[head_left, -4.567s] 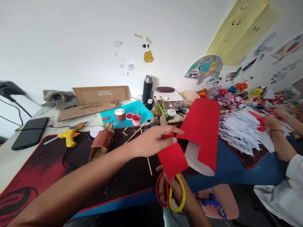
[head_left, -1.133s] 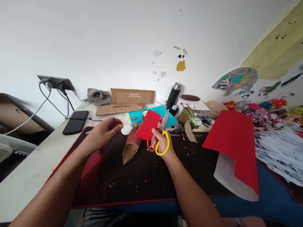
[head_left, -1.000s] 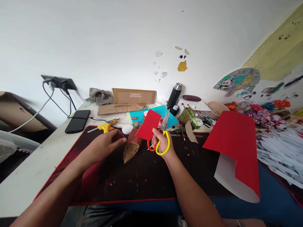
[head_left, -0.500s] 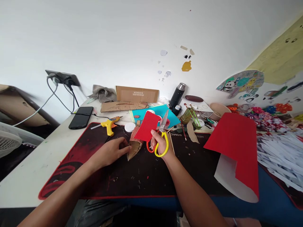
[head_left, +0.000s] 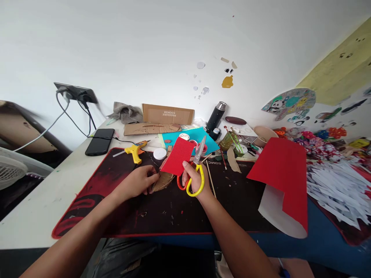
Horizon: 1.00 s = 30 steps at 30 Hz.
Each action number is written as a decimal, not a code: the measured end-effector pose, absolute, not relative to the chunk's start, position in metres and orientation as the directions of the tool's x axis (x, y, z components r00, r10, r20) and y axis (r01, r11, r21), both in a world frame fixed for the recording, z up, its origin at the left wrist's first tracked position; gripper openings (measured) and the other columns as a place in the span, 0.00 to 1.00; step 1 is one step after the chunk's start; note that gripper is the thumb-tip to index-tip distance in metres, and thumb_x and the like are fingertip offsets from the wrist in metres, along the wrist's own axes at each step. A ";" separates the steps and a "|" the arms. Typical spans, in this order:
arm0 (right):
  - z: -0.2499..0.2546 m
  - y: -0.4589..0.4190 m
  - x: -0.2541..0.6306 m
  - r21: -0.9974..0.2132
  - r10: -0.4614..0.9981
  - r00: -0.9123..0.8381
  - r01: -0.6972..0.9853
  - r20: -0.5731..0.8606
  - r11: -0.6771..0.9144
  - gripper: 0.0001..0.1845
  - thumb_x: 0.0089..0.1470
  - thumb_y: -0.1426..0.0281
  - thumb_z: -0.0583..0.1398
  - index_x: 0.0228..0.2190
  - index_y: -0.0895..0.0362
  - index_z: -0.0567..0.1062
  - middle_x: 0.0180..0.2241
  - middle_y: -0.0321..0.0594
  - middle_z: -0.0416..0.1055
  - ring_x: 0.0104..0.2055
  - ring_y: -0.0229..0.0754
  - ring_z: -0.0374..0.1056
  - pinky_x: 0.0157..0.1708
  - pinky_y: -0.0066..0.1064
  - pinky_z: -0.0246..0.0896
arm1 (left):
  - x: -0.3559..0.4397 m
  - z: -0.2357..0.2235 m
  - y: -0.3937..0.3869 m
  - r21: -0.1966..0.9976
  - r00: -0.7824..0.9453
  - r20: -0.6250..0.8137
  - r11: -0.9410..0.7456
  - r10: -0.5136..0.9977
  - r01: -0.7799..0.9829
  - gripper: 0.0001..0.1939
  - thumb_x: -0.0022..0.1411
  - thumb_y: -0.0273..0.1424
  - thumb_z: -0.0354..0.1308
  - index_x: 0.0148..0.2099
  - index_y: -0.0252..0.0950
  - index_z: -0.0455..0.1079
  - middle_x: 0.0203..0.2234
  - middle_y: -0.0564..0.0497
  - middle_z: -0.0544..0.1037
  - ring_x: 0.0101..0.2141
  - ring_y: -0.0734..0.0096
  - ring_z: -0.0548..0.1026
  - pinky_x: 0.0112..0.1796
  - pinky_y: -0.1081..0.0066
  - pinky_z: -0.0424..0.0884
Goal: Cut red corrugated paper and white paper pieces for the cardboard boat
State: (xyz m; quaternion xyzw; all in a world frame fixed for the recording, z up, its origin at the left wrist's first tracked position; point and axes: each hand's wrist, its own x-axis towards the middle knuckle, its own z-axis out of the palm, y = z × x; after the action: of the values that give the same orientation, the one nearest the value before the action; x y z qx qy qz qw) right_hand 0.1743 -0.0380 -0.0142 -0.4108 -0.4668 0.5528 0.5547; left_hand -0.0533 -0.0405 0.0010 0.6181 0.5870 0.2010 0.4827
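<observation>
My right hand (head_left: pixel 195 178) is closed round a pair of scissors (head_left: pixel 198 158) with yellow and red handles, blades pointing up and away. The same hand pinches a piece of red corrugated paper (head_left: pixel 177 156), which leans to the left of the blades. My left hand (head_left: pixel 142 180) has its fingers curled on the edge of a brown cardboard piece (head_left: pixel 162 182) with a pointed end, low over the dark mat. Red paper covers the far part of that cardboard piece.
A yellow glue gun (head_left: pixel 134 151) lies left of a white lid (head_left: pixel 159 153). Blue paper (head_left: pixel 210 142) and a black flask (head_left: pixel 216 117) stand behind. At right are a large red sheet (head_left: pixel 279 166) and white paper strips (head_left: pixel 339 193). A phone (head_left: pixel 100 142) rests at left.
The cardboard piece has turned so its pointed end swings left, with my left hand shifting slightly. The red paper and scissors have moved a little left and down.
</observation>
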 end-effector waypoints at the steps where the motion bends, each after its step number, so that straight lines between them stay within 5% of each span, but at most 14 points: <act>1: -0.016 -0.038 0.175 -0.969 0.997 -0.043 -0.240 0.066 0.054 0.24 0.57 0.47 0.71 0.38 0.52 0.71 0.12 0.25 0.66 0.11 0.38 0.63 0.13 0.27 0.59 | -0.054 0.002 -0.040 0.846 0.242 -0.341 0.184 0.908 0.500 0.17 0.60 0.50 0.61 0.30 0.43 0.67 0.16 0.52 0.78 0.16 0.64 0.72 0.22 0.69 0.64; 8: -0.021 -0.043 0.177 -0.953 0.999 -0.025 -0.301 0.042 0.033 0.24 0.58 0.49 0.71 0.39 0.51 0.70 0.12 0.23 0.65 0.11 0.38 0.62 0.12 0.26 0.59 | -0.059 -0.003 -0.037 0.930 0.282 -0.348 0.291 0.894 0.227 0.22 0.53 0.52 0.72 0.37 0.38 0.75 0.24 0.48 0.85 0.23 0.60 0.83 0.24 0.69 0.74; 15: -0.010 -0.038 0.179 -0.922 0.997 0.078 -0.386 -0.006 0.025 0.26 0.51 0.47 0.73 0.30 0.51 0.70 0.11 0.23 0.60 0.10 0.37 0.59 0.11 0.26 0.55 | -0.052 -0.010 -0.039 0.933 0.126 -0.349 0.357 0.928 -0.049 0.23 0.46 0.47 0.81 0.35 0.38 0.77 0.31 0.46 0.87 0.30 0.55 0.87 0.33 0.62 0.82; 30: -0.006 -0.044 0.175 -0.923 0.997 0.069 -0.381 0.029 0.053 0.23 0.53 0.50 0.73 0.32 0.53 0.72 0.11 0.24 0.64 0.10 0.36 0.61 0.11 0.25 0.56 | -0.047 -0.008 -0.041 0.952 0.047 -0.303 0.305 0.952 -0.038 0.26 0.44 0.45 0.79 0.37 0.37 0.72 0.31 0.48 0.85 0.29 0.61 0.83 0.31 0.65 0.79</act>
State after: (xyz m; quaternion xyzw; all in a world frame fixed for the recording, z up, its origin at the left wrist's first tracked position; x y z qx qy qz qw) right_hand 0.1752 -0.0439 -0.0059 -0.3977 -0.3874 0.5615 0.6136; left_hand -0.0473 -0.0412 -0.0084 0.4156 0.5495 0.4179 0.5922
